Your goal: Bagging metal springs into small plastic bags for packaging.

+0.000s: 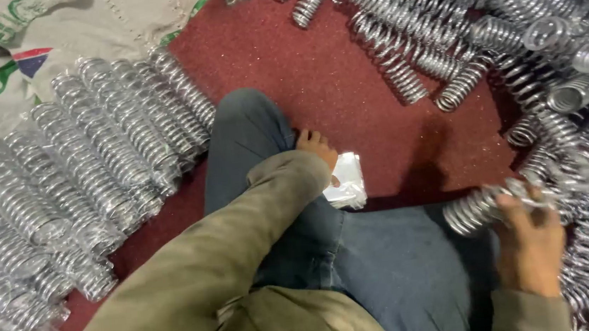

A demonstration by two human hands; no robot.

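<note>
Fingers (pixel 518 203) of right hand (pixel 529 244) clutch a spring (pixel 472 210) (left hand (pixel 318 149) half hidden).

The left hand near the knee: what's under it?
Under the left hand lies a bunch of clear plastic bags on the red floor. The sleeve and knee cover the bags' left part, so the fingers' grip cannot be seen.

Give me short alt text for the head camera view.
A seated person's right hand grips a metal coil spring from a loose pile, while the left hand rests by clear plastic; bagged springs line the red floor.
</note>
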